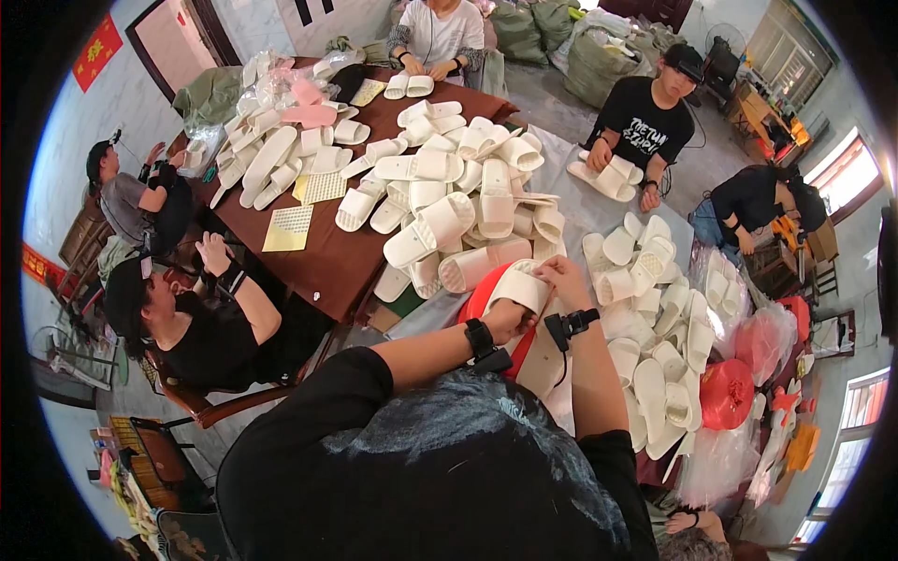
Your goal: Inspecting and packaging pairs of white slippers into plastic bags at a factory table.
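Observation:
Close in front of my body, both hands are at one cream slide slipper [520, 285] with a broad strap. My left hand [510, 320] grips it from the near left side, its fingers partly hidden by the strap. On the right edge of the strap, my right hand [565, 283] has its fingers pinched together. Whether a small piece lies between those fingers is too small to see. A bright red surface [482, 292] shows beneath and beside the slipper. Just beyond rises a large heap of similar cream slippers [440, 224].
Another slipper pile [645, 327] lies to my right, near a red plastic bundle [726, 393]. Yellow sticker sheets [287, 230] rest on the brown tabletop [327, 266]. Across the table a co-worker [645, 122] handles slippers; other people sit at the left and far side.

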Motion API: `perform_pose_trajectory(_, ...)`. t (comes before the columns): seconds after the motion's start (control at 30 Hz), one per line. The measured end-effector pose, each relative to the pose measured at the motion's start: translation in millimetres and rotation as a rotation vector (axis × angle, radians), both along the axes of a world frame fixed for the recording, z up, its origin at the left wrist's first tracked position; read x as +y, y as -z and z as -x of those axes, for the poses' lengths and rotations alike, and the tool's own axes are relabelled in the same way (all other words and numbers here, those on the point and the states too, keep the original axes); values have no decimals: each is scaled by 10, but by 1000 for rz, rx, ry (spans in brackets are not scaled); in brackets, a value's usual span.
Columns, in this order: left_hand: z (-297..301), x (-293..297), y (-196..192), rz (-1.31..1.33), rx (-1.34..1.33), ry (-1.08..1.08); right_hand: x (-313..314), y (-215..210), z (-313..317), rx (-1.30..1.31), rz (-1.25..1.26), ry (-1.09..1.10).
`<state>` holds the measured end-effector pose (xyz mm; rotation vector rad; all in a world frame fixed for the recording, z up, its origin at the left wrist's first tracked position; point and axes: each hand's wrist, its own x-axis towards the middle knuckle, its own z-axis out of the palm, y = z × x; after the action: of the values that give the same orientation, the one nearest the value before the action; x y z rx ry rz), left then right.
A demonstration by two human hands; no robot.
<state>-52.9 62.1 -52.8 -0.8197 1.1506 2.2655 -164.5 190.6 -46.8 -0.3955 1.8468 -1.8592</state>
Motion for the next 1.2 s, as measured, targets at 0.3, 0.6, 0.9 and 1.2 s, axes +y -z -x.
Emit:
perform_pose_trajectory(0.3,-142,-443,-499,165,313,791,355,-409,-216,128,-128,296)
perform_pose_trajectory(0.6,-139,-838,-1114,149,706,795,918,-876,-656,189,44,471)
perform_pose_trajectory(0.9,56,-641,-1049,991,925,744,719,-698,-797,144,71,418)
perform_pose_trajectory(1.2,276,-290,-1066,763,857,647,462,-793,-801,204,53,417)
